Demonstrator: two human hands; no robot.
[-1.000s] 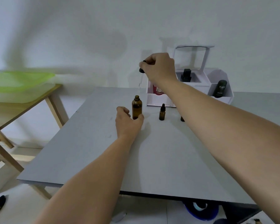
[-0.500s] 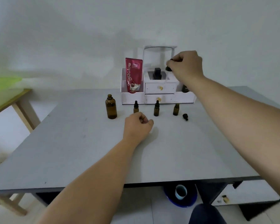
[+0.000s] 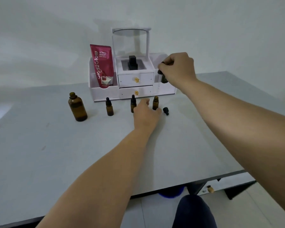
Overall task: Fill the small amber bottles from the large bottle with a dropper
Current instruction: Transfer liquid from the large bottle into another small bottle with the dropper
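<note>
— What has changed since half a second ago?

— The left hand (image 3: 145, 112) has left its spot on the bare desk (image 3: 89, 153). It has gone forward into the row, to the uncapped small amber bottle (image 3: 155, 102). The right hand (image 3: 178, 68) has stayed up by the white organiser (image 3: 104, 94), a little lower than before.

— Does the left hand hold the bottle?

— Its fingers are curled and lie against the bottle's foot, but I cannot tell whether they clamp it. The right hand's fingers are clamped on the black bulb of the dropper (image 3: 160, 72).

— So what does the next move turn on?

— The dropper hangs upright, tip down. The open mouth lies below it and slightly left in the frame, and the two are not yet close. The bottle stands upright too, so I judge the two axes already agree and the right hand need only come down and leftward. The loose cap (image 3: 165, 111) lies just right of the bottle. The large amber bottle (image 3: 77, 106) stands uncapped at the far left of the row.
</note>
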